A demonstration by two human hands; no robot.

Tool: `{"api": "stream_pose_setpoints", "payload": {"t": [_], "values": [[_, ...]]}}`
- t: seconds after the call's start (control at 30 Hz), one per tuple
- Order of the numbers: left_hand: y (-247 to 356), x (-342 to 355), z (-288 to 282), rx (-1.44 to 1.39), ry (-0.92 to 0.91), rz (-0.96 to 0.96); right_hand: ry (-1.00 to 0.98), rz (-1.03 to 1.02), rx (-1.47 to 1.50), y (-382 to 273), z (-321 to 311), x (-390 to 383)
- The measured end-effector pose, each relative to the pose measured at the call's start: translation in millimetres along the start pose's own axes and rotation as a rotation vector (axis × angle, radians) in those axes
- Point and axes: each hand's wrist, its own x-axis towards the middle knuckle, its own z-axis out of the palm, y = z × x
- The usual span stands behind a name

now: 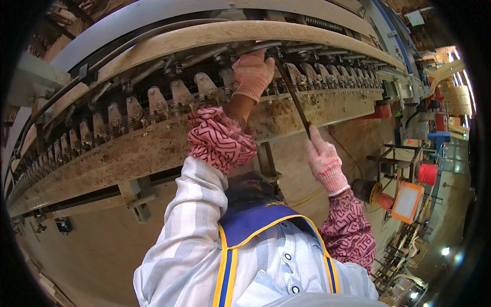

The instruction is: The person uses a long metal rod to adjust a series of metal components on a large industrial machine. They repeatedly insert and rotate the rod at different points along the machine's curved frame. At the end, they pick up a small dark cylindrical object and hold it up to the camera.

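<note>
In a pinkish-white work glove, my right hand (326,161) is closed on the lower end of a long, dark metal bar (294,96). The bar slants up and left, its top end reaching in among the machine's fittings. My left hand (253,74), gloved alike, reaches under the dusty curved rail (215,35) beside the bar's top. Its fingers look curled, but their tips and whatever they grip are hidden. Around it runs a row of metal brackets (180,92) with bolts and springs, above a brown, stained beam (138,148) of the long machine.
Below the machine stretches the concrete floor (102,245). To the right are an orange-framed panel (407,202), a red bucket-like container (427,174), a dark spool (367,191) and stacked wooden pieces (406,245). A support bracket (134,197) juts beneath the beam. My blue apron (255,225) hangs close below it.
</note>
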Motion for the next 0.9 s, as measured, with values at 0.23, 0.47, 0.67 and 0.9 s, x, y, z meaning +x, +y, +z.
{"api": "stream_pose_setpoints", "payload": {"t": [0.23,0.47,0.67,0.9], "values": [[11,-5,-30,-0.012,-0.082,0.006,-0.034,0.079,0.210,-5,7,13],[10,3,-32,-0.117,-0.141,-0.140,-0.038,0.041,0.501,18,8,-13],[9,1,-29,-0.051,-0.105,-0.114,-0.290,0.240,1.084,37,45,-35],[10,8,-24,-0.105,-0.174,-0.208,-0.175,0.204,1.073,22,48,-68]]}}
